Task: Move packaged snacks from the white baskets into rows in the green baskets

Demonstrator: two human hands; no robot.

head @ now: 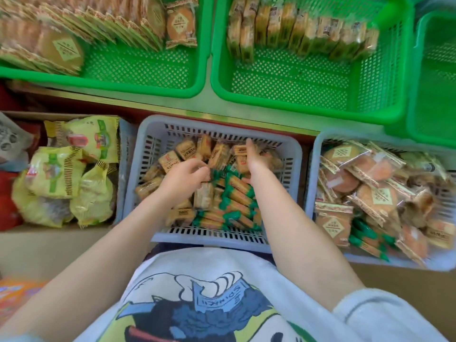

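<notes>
Green mesh baskets (283, 80) keep bare near halves. Below, a slotted white basket (217, 240) holds crinkly snack packets (237, 191); left hand (183, 177) pinches one mid-basket, right hand (254, 159) straight-fingered near its far edge.

1. Bright, even daylight-like lighting throughout; no hard shadows, only soft shade inside the middle white basket (158, 134).
2. Strong colour cast off the green baskets (385, 77), saturated almost to glowing.
3. Motion blur everywhere: smeared wrappers at upper left, softened print on the round cakes (370, 183) at right.
4. Wide-angle bending at the edges, basket rims curving outward.
5. Mild sheen on the yellow bags (74, 174).
</notes>
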